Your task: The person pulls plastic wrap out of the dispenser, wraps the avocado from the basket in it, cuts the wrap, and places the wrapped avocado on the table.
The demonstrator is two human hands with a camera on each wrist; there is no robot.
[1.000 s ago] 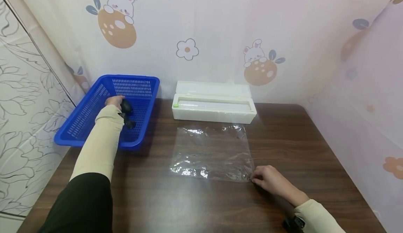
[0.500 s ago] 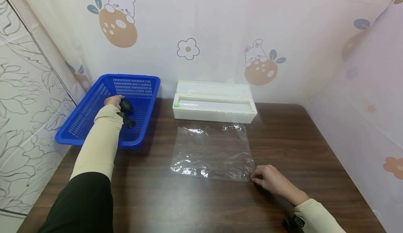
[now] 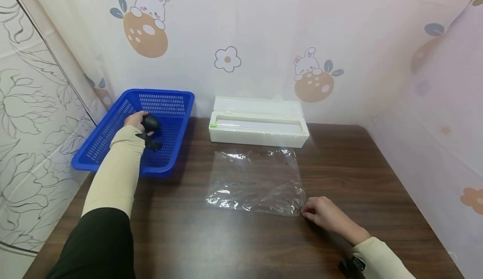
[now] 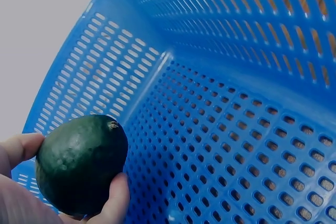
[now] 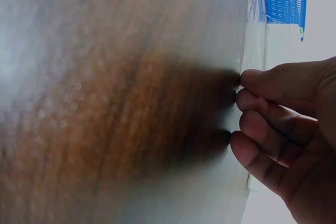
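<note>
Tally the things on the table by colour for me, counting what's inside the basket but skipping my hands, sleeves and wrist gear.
Blue: 1 (basket)
Dark green: 1 (rounded fruit)
White: 1 (long box)
Clear: 1 (plastic film)
Total: 4

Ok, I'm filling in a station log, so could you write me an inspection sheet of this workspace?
Surface: dark brown wood-grain table, with a soft glare patch.
Job's things: dark green rounded object inside a blue perforated plastic basket; clear plastic film lying on the table.
Clutter: one long white box, lid raised, behind the film.
Hands: left hand, fingers curled round the green object; right hand, fingers at the film's near right corner, pinching or pressing unclear.
Cables: nothing seen.
Surroundings: pale curtain printed with rabbits and flowers behind; pale panel with line-drawn flowers on the left.
</note>
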